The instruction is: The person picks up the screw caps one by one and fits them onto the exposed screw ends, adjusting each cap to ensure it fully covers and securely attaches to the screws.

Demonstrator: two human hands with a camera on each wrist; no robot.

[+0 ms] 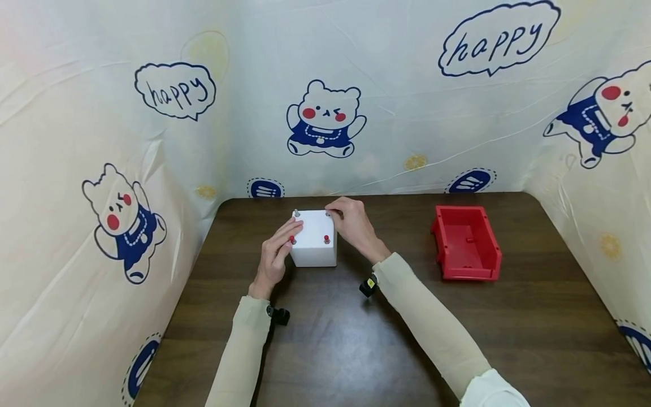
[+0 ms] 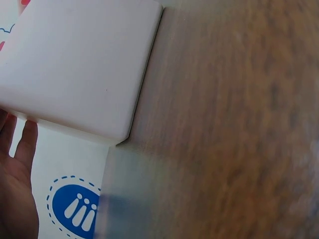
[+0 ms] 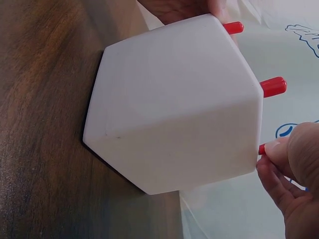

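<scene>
A white box [image 1: 313, 257] sits on the table, with small posts at the corners of its top. Red caps [image 3: 274, 87] cover the two near posts, while the far left post [image 1: 296, 213] shows bare grey metal. At the far right corner my right hand [image 1: 356, 223] pinches another red cap [image 3: 262, 149] between thumb and fingertips, low against the box's top. My left hand [image 1: 274, 257] rests along the left side of the box, its fingers extended with the tips over the top edge. The left wrist view catches only part of that hand [image 2: 17, 174] beside the box.
A red plastic bin [image 1: 465, 243] stands on the right part of the brown table [image 1: 325, 350]. A pale curtain [image 1: 396, 124] with bear drawings hangs along the table's back and sides. The box is close to the back edge.
</scene>
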